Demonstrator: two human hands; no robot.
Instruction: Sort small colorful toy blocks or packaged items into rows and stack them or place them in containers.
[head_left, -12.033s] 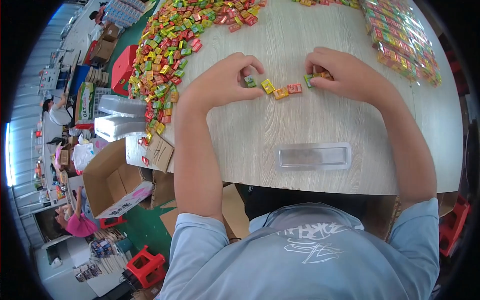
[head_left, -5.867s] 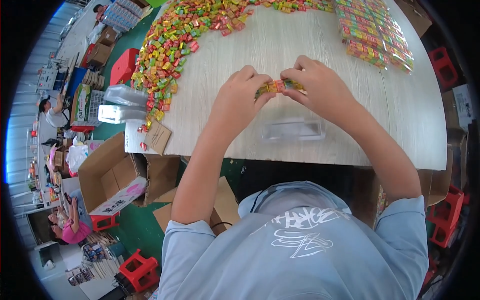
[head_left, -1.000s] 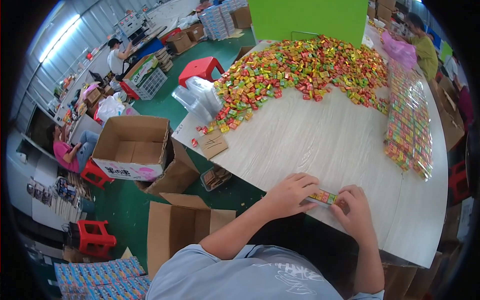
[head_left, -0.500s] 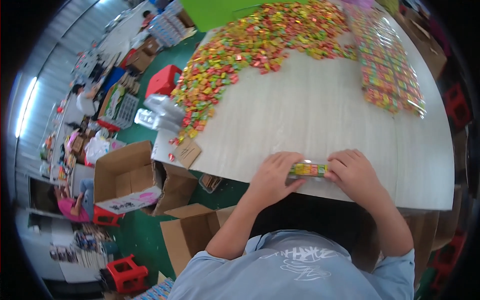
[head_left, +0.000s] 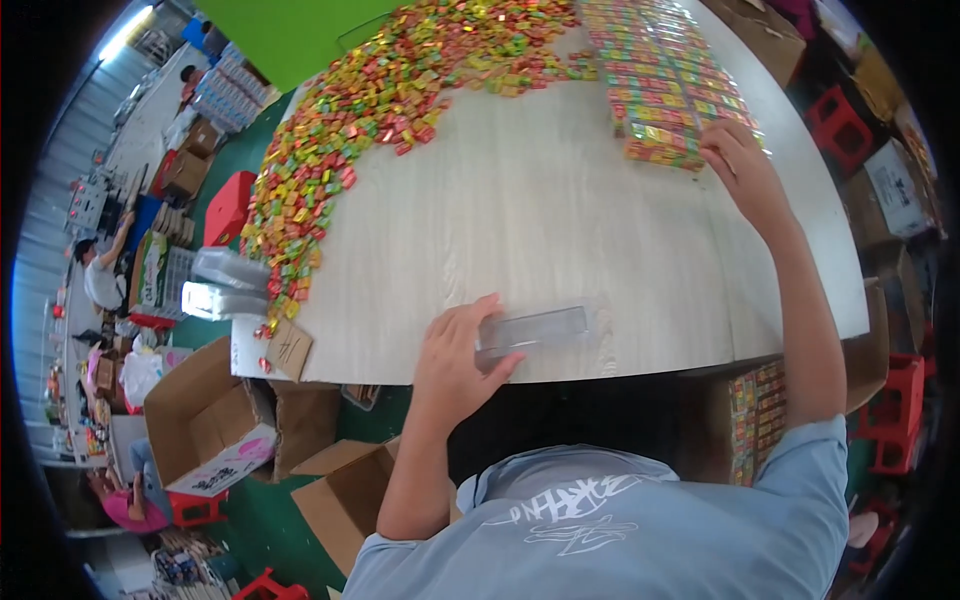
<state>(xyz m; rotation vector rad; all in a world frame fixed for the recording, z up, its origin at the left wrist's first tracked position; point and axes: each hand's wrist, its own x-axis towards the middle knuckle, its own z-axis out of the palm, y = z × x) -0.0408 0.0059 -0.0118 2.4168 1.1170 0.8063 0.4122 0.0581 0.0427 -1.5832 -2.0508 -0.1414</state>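
Observation:
A clear plastic tray [head_left: 540, 328] lies near the table's front edge, nothing colourful inside it. My left hand [head_left: 455, 360] grips its left end, thumb on the near side and fingers on the far side. Farther off on the right, my right hand [head_left: 742, 165] is at the near right corner of a block of clear-wrapped candy packs [head_left: 655, 105], set in rows. Its fingers are bent and pressed together; whatever they pinch is hidden. Loose candies [head_left: 350, 130] in red, yellow, green and orange foil spread over the far and left parts of the table.
The pale table [head_left: 480, 230] has a green panel [head_left: 290, 35] at its far edge. Clear trays [head_left: 228, 285] are stacked at the left edge beside a cardboard piece [head_left: 288, 350]. Open cartons [head_left: 210, 415] stand on the floor at left. A red stool [head_left: 838, 125] is at right; other people work at left.
My right hand has left the tray and reached far right to the packs. The candy contents seen between my hands are gone from the tray. My left hand stays at it. The view has shifted.

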